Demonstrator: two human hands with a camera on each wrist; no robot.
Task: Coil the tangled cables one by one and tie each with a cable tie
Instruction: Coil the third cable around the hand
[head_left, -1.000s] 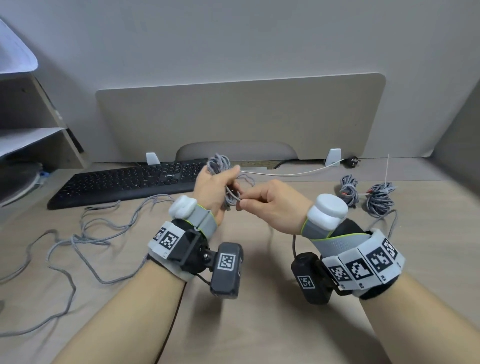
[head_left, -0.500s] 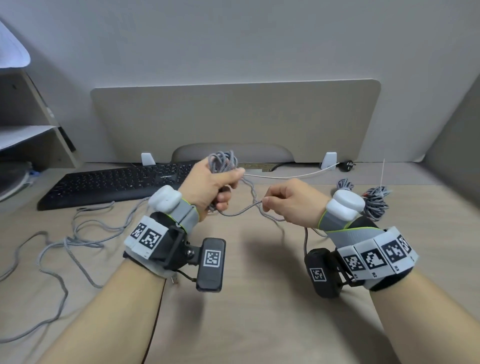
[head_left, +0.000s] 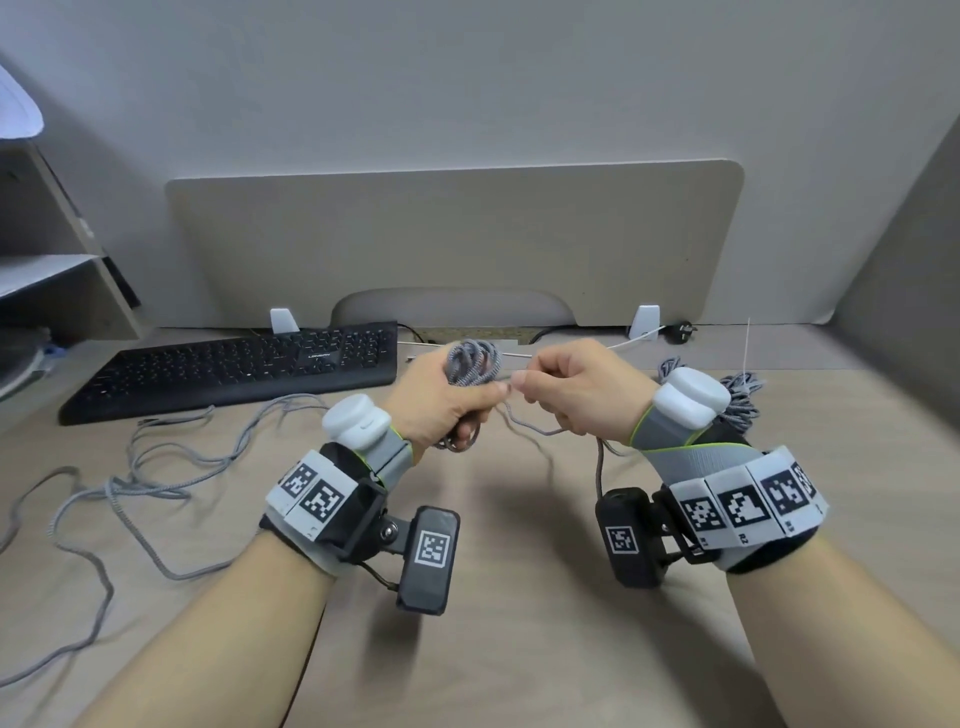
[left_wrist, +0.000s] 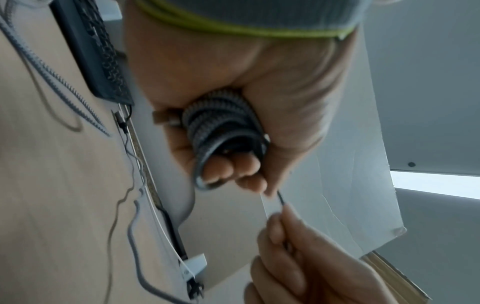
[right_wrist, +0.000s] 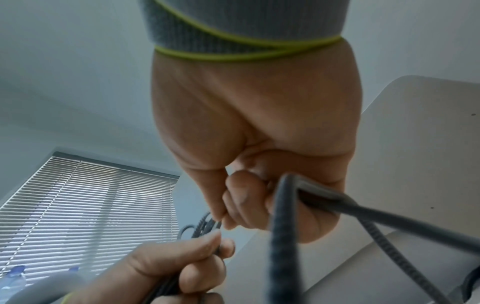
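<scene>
A grey wall (head_left: 467, 93) and a beige divider panel (head_left: 452, 244) stand beyond both hands. The light wooden surface (head_left: 519, 649) extends below and around the hands. A shelf unit (head_left: 57, 270) stands far to the left of the left hand. A black keyboard (head_left: 234, 366) lies on the surface, beyond and to the left of the left hand. A loose grey braided cable (head_left: 130, 488) lies tangled on the surface to the left of the left hand, nearer the person than the keyboard. Two coiled cables (head_left: 740, 400) lie on the surface just beyond the right wrist, partly hidden by it; a thin white cable tie (head_left: 747, 345) stands up from the pile.

The left hand (head_left: 441, 405) is raised above the surface and clenched around the cable coil (head_left: 472, 364). In the left wrist view the fingers curl through the loops of the coil (left_wrist: 223, 127). The right hand (head_left: 576, 389) is held just to the right of the left hand, with the fingertips of both nearly touching. The right hand pinches the free strand (left_wrist: 281, 199) of the same cable between thumb and forefinger, close to the coil. The rest of that strand (head_left: 535, 428) hangs slack below and between the hands. In the right wrist view the strand (right_wrist: 283, 236) passes under the curled fingers and trails toward the camera.
</scene>
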